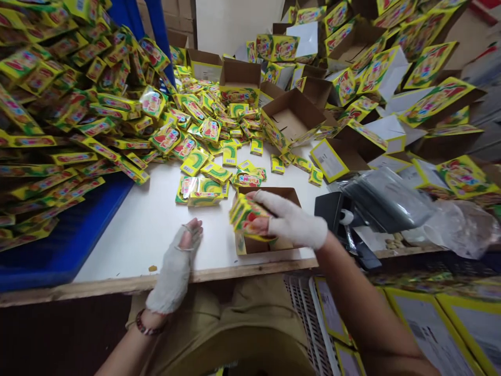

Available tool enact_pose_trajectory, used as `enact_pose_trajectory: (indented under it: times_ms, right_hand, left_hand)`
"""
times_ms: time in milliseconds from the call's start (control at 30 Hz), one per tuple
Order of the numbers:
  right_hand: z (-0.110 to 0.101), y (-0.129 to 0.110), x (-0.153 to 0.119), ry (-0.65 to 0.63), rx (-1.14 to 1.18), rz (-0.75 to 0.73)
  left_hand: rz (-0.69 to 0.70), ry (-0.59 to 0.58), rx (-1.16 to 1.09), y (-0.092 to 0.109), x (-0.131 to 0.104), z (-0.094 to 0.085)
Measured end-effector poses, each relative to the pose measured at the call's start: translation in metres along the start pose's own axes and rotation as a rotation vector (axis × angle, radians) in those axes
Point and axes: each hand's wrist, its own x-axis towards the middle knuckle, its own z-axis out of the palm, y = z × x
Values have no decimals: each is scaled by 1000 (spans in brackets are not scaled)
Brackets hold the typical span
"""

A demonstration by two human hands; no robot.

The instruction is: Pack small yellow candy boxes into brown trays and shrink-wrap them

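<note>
My right hand (287,219), in a white fingerless glove, grips a bundle of small yellow-green packs (247,215) over the left side of an open brown cardboard box (287,196). My left hand (178,266), gloved the same way with a beaded bracelet at the wrist, is left of the box near the table's front edge. Its fingers are extended and hold nothing. Just beyond it, a group of packs (204,192) lies on the white table (117,230).
A blue tray (90,224) heaped with packs stands at the left. Loose packs (209,129) spread across the back. Open display boxes (293,115) pile up at the right, near a black device (332,209) and clear plastic bags (387,198). Yellow-edged boxes (422,324) stand below, at right.
</note>
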Motion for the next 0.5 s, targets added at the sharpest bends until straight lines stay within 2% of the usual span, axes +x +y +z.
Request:
enact_pose_trajectory:
  times_ms: [67, 133, 200, 267, 367, 500]
  right_hand:
    - [-32, 26, -1, -85, -88, 177]
    - [-40, 49, 5, -222, -138, 271]
    - [-27, 62, 14, -374, -172, 259]
    - [-4, 66, 21, -466, -255, 183]
    - [24, 61, 24, -455, -450, 114]
    - [34, 60, 18, -415, -548, 101]
  left_hand:
    - [-26, -110, 40, -15, -3, 17]
    - [-8, -213, 127, -25, -5, 33]
    - [24, -298, 250, -29, -6, 44]
    - [57, -344, 378, -28, -8, 50]
    - [104, -361, 505, -27, -13, 48]
    - [192, -390, 619, -25, -9, 37]
